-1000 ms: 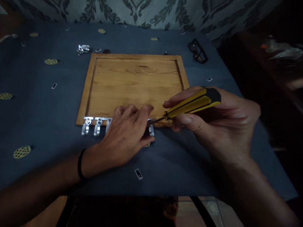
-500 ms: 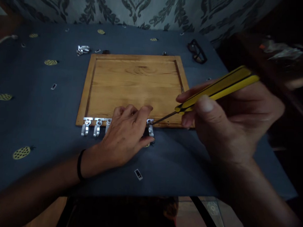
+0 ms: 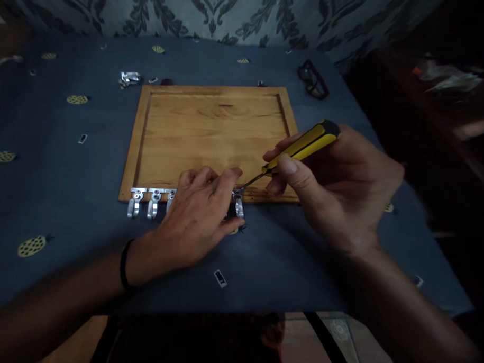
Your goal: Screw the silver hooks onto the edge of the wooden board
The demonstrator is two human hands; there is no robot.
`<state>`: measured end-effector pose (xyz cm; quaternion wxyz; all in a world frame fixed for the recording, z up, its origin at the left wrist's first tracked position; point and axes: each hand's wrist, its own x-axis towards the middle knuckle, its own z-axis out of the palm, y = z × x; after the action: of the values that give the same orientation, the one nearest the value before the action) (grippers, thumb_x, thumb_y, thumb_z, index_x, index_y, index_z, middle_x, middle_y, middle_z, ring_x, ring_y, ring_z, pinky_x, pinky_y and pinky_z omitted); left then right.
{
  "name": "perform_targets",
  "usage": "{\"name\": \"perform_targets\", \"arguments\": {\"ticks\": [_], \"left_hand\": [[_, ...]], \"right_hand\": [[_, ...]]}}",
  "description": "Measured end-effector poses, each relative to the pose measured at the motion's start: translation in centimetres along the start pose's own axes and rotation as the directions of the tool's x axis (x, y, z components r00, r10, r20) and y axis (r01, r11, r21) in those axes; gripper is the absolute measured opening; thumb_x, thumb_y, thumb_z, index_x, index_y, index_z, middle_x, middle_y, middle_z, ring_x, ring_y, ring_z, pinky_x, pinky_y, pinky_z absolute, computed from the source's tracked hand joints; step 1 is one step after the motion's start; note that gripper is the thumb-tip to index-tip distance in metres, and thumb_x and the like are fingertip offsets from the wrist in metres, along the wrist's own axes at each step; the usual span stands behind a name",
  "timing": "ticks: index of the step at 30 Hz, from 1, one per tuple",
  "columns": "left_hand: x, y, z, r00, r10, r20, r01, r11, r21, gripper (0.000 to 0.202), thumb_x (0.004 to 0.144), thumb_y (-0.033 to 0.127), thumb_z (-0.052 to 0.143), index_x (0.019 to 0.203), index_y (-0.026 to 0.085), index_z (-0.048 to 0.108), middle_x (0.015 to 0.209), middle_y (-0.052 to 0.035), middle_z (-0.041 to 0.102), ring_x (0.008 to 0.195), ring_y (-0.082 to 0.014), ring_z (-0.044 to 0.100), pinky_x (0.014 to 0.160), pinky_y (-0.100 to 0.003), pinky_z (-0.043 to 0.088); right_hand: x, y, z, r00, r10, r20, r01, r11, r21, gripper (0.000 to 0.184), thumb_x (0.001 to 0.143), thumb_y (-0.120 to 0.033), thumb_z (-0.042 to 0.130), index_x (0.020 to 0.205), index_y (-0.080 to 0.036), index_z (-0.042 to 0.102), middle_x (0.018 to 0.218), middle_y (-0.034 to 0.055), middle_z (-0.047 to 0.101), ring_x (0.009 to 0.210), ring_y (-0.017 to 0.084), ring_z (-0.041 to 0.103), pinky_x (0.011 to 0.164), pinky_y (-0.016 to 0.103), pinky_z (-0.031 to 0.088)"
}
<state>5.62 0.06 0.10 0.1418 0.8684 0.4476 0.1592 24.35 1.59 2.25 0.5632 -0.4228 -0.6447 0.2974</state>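
Observation:
A wooden board (image 3: pixel 212 133) lies flat on a blue cloth (image 3: pixel 67 196). Along its near edge sits a row of metal hooks (image 3: pixel 144 199). My left hand (image 3: pixel 201 217) rests on that edge with its fingers curled over the hooks, pinning the rightmost metal hook (image 3: pixel 238 205). My right hand (image 3: pixel 337 179) is closed on a yellow and black screwdriver (image 3: pixel 302 146), thumb and fingers round the handle. The screwdriver's tip touches the top of the rightmost hook next to my left forefinger.
Dark glasses (image 3: pixel 312 80) lie at the back right of the cloth. A small pile of metal parts (image 3: pixel 128 78) lies at the back left. Small tags and yellow dotted patches are scattered over the cloth. The table's near edge runs along the bottom.
The screwdriver handle swung up and out to the right half a second ago and has now come back down and nearer. Its tip stayed at the rightmost hook. My left hand has kept still.

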Motion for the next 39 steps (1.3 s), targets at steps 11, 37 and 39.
{"name": "perform_targets", "arguments": {"ticks": [11,37,39], "left_hand": [[0.08,0.14,-0.12,1.000,-0.019,0.004,0.019,1.000,-0.004,0.060,0.085,0.030,0.081,0.132,0.015,0.047,0.113,-0.0057,0.072,0.110,-0.0290,0.058,0.093,-0.044,0.041],[0.47,-0.07,-0.50,0.999,-0.044,0.022,0.046,0.997,-0.070,0.067,0.083,0.029,0.083,0.136,0.019,0.042,0.120,-0.0057,0.073,0.118,-0.0293,0.060,0.099,-0.046,0.043],[0.45,-0.03,-0.48,0.999,-0.049,0.021,0.050,0.996,-0.076,0.067,0.083,0.029,0.082,0.136,0.020,0.042,0.121,-0.0060,0.073,0.119,-0.0294,0.060,0.099,-0.046,0.043]], "right_hand": [[-0.63,-0.03,-0.65,0.997,0.039,0.061,-0.029,0.987,-0.158,0.017,0.087,-0.037,0.078,0.080,-0.025,0.069,0.082,-0.0002,0.072,0.057,0.013,0.064,0.051,0.032,0.056],[-0.58,0.51,-0.70,0.997,0.029,0.067,-0.023,0.996,-0.086,0.015,0.084,-0.039,0.082,0.088,-0.027,0.073,0.085,-0.0006,0.075,0.057,0.013,0.063,0.051,0.028,0.058],[-0.49,0.52,-0.61,0.998,0.009,0.061,-0.004,0.997,-0.080,0.014,0.084,-0.038,0.082,0.088,-0.028,0.073,0.083,-0.0011,0.074,0.056,0.013,0.064,0.050,0.029,0.057]]}}
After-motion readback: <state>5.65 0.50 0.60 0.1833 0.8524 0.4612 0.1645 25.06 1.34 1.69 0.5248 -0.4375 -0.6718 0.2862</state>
